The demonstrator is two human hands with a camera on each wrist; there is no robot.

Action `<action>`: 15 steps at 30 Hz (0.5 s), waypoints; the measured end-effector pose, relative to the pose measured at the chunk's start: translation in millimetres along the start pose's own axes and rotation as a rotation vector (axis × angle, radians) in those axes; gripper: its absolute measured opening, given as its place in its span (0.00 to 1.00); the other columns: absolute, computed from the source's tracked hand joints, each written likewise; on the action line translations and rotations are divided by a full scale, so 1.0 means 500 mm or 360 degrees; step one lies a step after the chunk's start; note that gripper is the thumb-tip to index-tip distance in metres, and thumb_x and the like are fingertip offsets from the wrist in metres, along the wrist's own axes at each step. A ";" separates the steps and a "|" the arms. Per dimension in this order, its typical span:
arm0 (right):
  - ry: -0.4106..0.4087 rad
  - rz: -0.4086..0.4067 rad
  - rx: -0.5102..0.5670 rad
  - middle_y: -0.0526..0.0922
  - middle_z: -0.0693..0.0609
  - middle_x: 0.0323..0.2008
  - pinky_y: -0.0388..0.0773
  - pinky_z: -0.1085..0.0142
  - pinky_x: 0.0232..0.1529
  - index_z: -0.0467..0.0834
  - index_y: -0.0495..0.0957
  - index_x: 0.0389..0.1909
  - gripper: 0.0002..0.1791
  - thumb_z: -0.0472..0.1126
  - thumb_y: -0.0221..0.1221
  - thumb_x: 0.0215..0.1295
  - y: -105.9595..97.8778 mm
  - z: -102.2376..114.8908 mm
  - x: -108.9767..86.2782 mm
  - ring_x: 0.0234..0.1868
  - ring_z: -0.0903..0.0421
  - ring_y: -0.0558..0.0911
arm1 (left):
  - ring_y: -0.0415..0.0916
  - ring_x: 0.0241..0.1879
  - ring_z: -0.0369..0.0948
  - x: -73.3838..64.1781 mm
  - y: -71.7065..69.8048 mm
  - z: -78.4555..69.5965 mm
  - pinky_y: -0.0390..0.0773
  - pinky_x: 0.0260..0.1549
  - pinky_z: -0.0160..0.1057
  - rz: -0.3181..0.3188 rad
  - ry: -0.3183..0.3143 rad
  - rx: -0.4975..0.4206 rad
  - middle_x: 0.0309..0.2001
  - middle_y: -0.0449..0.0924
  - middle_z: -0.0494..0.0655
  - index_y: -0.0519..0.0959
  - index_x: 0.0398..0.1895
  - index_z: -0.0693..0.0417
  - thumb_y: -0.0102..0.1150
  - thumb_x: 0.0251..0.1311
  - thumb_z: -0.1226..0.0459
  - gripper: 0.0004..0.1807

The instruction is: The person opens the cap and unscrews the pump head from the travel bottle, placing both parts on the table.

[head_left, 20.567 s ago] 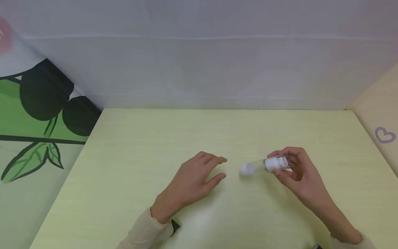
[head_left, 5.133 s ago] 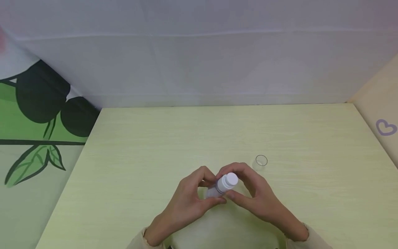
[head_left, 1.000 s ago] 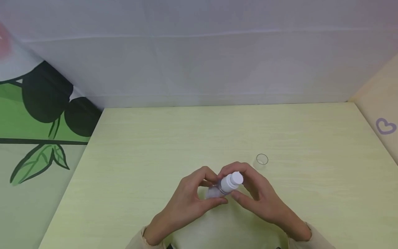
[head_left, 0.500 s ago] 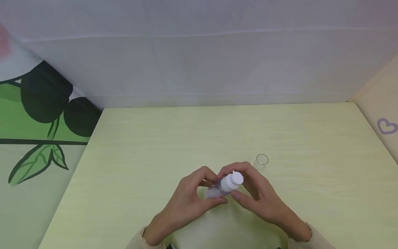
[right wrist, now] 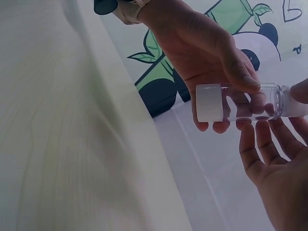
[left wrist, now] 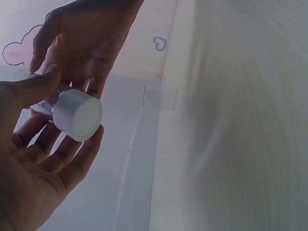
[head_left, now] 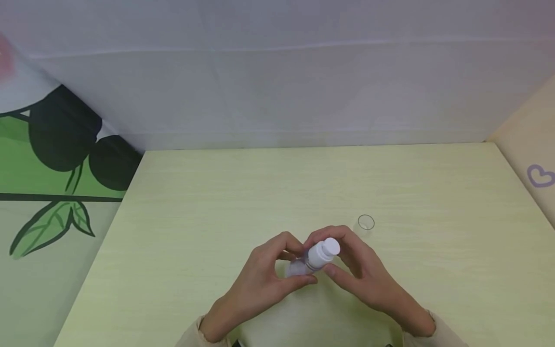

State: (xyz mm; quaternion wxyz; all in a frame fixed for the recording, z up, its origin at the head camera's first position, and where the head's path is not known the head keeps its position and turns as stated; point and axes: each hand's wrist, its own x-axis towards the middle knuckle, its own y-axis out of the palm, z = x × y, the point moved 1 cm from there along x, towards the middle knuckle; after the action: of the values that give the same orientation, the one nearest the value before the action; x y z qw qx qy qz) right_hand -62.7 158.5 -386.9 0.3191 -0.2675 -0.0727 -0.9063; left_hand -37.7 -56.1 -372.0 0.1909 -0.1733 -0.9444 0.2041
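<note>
A small clear pump bottle [head_left: 297, 267] is held between both hands above the table, tilted with its white top [head_left: 323, 252] up to the right. My left hand [head_left: 264, 277] grips the clear body between thumb and fingers. With thumb and fingertips my right hand [head_left: 364, 272] pinches the white top near its collar. In the left wrist view the bottle's white base [left wrist: 79, 115] faces the camera. The right wrist view shows the see-through body [right wrist: 233, 109], with fingers visible behind it. A clear cylindrical cap [head_left: 365, 223] stands on the table beyond my right hand.
The pale wooden table [head_left: 217, 193] reaches back to a grey-white cloth wall [head_left: 277, 91]. A painted panel [head_left: 65, 144] borders the left side, and a cream panel with a purple heart [head_left: 541, 176] borders the right.
Earliest, my right hand alone held the bottle; the clear cap now stands on the table and both hands hold the bottle. Lately the white top has turned slightly, its small nub going out of sight.
</note>
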 end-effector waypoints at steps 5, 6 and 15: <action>0.0050 -0.0005 0.0005 0.79 0.42 0.59 0.76 0.66 0.66 0.30 0.63 0.63 0.30 0.16 0.60 0.61 -0.013 0.001 0.004 0.58 0.51 0.80 | 0.82 0.47 0.32 0.010 0.003 -0.001 0.87 0.50 0.38 -0.0012 -0.0011 -0.0001 0.44 0.82 0.36 0.76 0.46 0.46 0.81 0.53 0.64 0.23; 0.0064 -0.0013 0.0014 0.79 0.42 0.59 0.76 0.66 0.65 0.30 0.63 0.62 0.30 0.16 0.61 0.61 -0.014 0.001 0.005 0.57 0.51 0.81 | 0.82 0.47 0.32 0.012 0.004 -0.001 0.87 0.50 0.38 -0.0013 -0.0016 -0.0001 0.44 0.82 0.36 0.76 0.46 0.46 0.81 0.53 0.64 0.23; 0.0061 0.0043 -0.0029 0.79 0.43 0.60 0.76 0.64 0.65 0.32 0.63 0.68 0.29 0.17 0.53 0.66 -0.031 0.002 0.010 0.60 0.51 0.79 | 0.83 0.48 0.32 0.022 0.010 0.000 0.87 0.50 0.38 -0.0036 -0.0014 0.0005 0.44 0.83 0.36 0.76 0.46 0.46 0.81 0.53 0.64 0.23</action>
State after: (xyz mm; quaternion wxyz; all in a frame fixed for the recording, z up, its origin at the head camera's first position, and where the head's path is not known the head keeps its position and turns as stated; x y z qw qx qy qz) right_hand -74.8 168.2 -383.0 0.3302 -0.2538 -0.0545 -0.9075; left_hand -45.7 -47.4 -371.0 0.1894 -0.1614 -0.9468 0.2042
